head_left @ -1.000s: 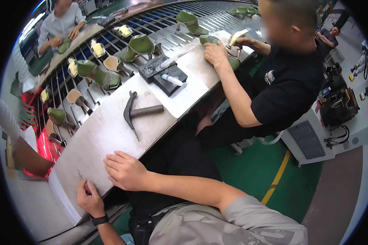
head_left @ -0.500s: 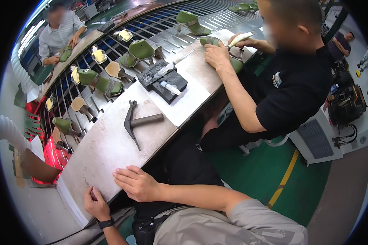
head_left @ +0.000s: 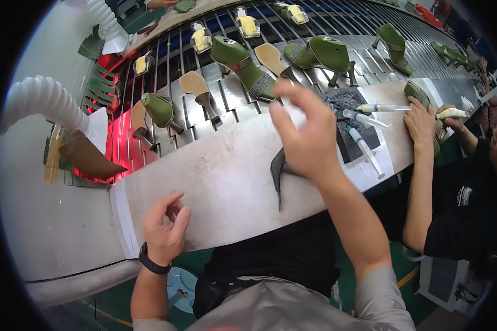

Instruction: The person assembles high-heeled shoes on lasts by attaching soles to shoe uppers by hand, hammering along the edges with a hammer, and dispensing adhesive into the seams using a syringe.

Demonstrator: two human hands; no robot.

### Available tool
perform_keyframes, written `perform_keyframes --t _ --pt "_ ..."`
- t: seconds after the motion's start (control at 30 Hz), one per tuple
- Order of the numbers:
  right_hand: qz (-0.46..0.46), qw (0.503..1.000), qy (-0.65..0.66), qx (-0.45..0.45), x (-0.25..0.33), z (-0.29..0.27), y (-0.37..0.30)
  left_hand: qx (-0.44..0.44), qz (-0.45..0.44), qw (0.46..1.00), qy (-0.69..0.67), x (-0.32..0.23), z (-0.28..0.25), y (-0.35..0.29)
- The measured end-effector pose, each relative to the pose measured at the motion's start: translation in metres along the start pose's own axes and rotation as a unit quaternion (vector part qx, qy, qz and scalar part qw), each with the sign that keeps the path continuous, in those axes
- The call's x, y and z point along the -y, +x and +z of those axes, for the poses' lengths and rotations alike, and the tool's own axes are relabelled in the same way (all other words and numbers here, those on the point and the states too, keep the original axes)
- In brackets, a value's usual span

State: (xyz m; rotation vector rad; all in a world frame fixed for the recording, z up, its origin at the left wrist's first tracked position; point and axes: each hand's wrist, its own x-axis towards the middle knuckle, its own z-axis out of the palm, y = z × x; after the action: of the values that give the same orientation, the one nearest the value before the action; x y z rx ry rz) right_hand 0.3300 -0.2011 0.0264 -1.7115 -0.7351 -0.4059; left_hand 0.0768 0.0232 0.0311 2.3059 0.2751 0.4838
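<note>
One green shoe upper on the slatted conveyor lies left of and beyond the right hand, the nearer one; its long axis slants fingerward, glittery band foremost. Those fingers are spread, apparently empty, contact unclear. The left hand, loosely curled, shows nothing held.

The right hand has risen over the hammer.
</note>
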Motion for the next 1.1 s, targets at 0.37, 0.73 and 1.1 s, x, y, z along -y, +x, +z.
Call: perform_keyframes --t 0.37,0.73,1.1 --pt "0.136 0.941 -0.296 0.088 -0.126 0.046 0.066 0.085 0.22 0.936 0.26 0.008 0.117 0.496" --pt "0.257 0.963 -0.076 0.031 -0.113 0.044 0.071 0.146 -0.012 0.928 0.341 0.087 0.281 0.66" --pt "0.22 0.971 0.011 -0.095 -0.105 0.057 0.067 0.16 -0.078 0.98 -0.09 0.055 0.052 0.542"
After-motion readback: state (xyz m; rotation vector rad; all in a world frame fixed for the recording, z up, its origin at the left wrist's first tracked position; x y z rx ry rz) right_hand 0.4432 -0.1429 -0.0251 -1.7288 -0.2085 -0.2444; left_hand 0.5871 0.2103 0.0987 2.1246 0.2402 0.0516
